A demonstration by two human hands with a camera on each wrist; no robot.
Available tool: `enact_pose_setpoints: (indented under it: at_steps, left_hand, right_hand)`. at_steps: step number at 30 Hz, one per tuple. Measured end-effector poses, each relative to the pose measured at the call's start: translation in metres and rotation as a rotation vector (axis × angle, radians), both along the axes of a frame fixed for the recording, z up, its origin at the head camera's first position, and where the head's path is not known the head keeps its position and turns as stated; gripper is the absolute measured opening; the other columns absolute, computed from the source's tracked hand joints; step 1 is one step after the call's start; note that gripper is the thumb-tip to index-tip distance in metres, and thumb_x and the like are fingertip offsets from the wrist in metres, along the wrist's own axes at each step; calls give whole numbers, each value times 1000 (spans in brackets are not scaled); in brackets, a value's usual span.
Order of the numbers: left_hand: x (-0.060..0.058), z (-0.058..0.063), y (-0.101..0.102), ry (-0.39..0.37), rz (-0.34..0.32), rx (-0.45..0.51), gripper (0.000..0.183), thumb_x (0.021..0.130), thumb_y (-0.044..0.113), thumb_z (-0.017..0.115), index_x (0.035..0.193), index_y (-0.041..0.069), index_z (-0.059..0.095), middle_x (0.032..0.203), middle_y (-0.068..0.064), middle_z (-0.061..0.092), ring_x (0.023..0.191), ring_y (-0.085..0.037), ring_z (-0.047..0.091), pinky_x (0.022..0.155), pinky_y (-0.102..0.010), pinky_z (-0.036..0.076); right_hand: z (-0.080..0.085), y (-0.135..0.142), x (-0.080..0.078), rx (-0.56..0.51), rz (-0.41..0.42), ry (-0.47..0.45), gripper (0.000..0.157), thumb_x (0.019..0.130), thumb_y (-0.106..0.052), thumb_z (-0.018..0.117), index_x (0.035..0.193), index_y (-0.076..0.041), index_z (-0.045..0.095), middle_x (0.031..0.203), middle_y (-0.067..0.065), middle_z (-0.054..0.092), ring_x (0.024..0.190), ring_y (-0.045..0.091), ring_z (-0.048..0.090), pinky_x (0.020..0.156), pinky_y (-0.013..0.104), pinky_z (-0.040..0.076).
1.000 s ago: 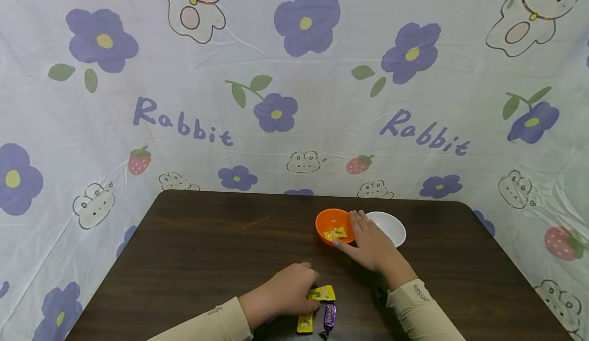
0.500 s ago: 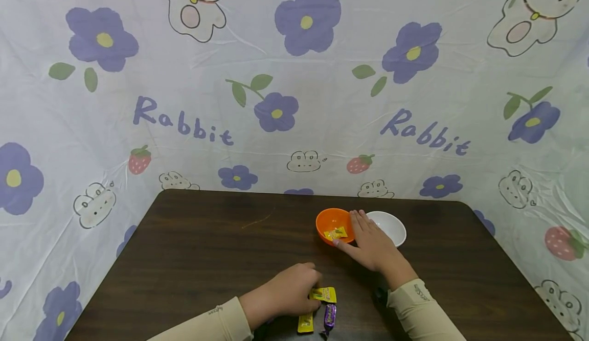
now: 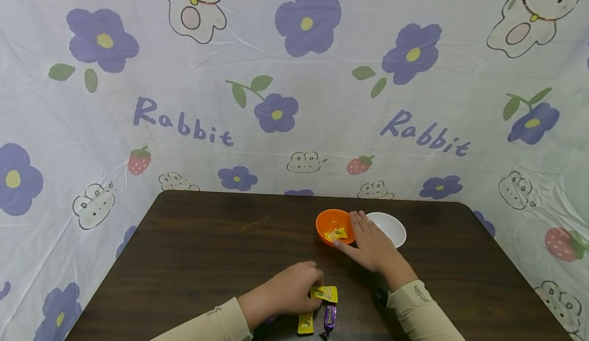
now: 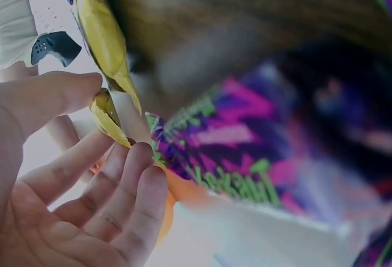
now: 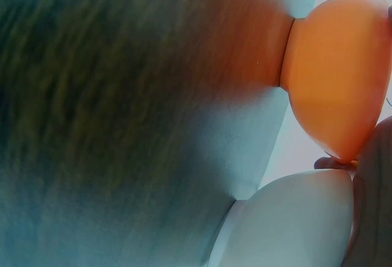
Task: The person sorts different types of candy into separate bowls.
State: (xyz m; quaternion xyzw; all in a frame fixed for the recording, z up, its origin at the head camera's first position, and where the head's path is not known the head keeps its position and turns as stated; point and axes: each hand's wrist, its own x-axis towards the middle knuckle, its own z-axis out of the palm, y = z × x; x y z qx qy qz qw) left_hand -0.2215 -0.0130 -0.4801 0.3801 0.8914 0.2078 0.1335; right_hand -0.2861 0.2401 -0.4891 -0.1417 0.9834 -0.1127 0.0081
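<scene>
I log the head view evenly lit, the dark-brown wood-grain table (image 3: 207,264) dim. Left wrist: purple-and-pink printed wrapper (image 4: 239,144) blurred. Right wrist: bluish cast, table foreground unfocused.

loads of bare table (image 3: 221,233) left of the orange bowl (image 3: 323,222), so a hand could pass there easily. its right side's blocked: the right hand (image 3: 370,244) covers that rim, white bowl (image 3: 394,230) just beyond. on its near side there's a thin strip, then the left hand (image 3: 292,290), yellow candy (image 3: 327,293) and a purple candy (image 3: 330,317) in the way.
</scene>
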Motion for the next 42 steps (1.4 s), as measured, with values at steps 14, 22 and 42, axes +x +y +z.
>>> enact_pose_setpoints:
  at_steps: [14, 22, 42]
  left_hand:
    - [-1, 8, -9, 32, 25, 79, 21, 91, 25, 82, 106, 12, 77, 96, 5, 64, 76, -3, 53, 70, -20, 49]
    - [-12, 10, -12, 29, 67, 110, 22, 91, 26, 81, 107, 12, 76, 97, 4, 65, 77, -5, 53, 71, -21, 50]
    - [-31, 13, -16, 24, 161, 243, 21, 91, 19, 82, 106, 6, 77, 96, -3, 65, 80, -8, 56, 77, -22, 53]
  right_hand:
    - [-2, 0, -1, 3, 0, -2, 109, 98, -80, 42, 167, 2, 21, 175, 21, 22, 163, 41, 19, 131, 57, 19]
    - [-2, -1, 0, 15, -10, 4, 109, 98, -79, 41, 167, 2, 21, 175, 21, 22, 163, 41, 20, 131, 57, 20]
    - [-1, -1, 1, 0, -9, 13, 108, 99, -79, 41, 166, 3, 23, 174, 23, 24, 163, 42, 21, 130, 58, 21]
